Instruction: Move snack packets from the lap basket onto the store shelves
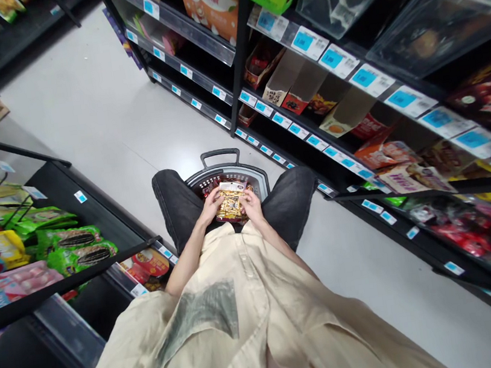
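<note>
1. Snack packet (230,204) – flat-looking and roughly rectangular, with a gold, finely patterned middle, a pale strip along its far edge and a dark reddish-brown band at the near edge. Its print is too small to read.
2. It lies between the two hands, over the near part of a grey shopping basket (261,179), with dark red wrappings showing around it.
3. The left hand (213,203) has its thumb and fingers closed on the packet's left edge; the right hand (250,203) does likewise on the right edge. The hands are apart, with the gold face showing between them.
4. The basket's dark rim curves round the far side of the packet, and its raised handle (220,153) stands farther off. Dark-trousered knees (175,201) flank the basket, close on the left and right.
5. Beyond the handle, pale floor (89,114) runs open toward the far left; another strip opens beside the right knee. Shelving (235,112) with price tags bounds the right – a low rack of green snack bags (74,237) bounds the left.
</note>
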### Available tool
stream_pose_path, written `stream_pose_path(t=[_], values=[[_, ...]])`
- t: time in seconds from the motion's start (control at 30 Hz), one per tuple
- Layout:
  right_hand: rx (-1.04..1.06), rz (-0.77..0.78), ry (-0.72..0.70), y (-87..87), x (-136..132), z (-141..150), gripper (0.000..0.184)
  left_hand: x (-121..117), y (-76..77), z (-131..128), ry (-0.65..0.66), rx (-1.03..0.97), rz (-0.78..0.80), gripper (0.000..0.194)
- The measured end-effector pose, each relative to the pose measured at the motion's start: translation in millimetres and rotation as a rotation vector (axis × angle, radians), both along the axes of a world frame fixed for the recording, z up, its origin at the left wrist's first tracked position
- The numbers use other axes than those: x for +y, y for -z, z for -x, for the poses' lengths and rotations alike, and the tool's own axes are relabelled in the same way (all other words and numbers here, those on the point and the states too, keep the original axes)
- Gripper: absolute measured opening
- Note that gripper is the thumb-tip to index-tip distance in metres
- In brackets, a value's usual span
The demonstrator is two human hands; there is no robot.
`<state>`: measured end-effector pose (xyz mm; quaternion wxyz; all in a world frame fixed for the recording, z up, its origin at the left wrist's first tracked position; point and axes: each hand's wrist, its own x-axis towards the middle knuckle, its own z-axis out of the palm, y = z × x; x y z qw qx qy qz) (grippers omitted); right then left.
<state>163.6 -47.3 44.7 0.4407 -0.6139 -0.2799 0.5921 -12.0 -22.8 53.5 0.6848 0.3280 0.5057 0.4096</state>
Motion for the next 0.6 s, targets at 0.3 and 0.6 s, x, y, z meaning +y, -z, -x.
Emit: stream_pose_path(t=[0.3,0.6], values=[[-0.006,-0.003,0.004,1.8,-0.2,-0.9,0.056,0.2,-5.0,-0.9,0.025,-0.018,0.040,0.055],[0.003,0.008,0.021,4.6,0.0,-1.5,0.053,0.6,-6.0,-1.5,0.027,-0.040,0.041,0.048]])
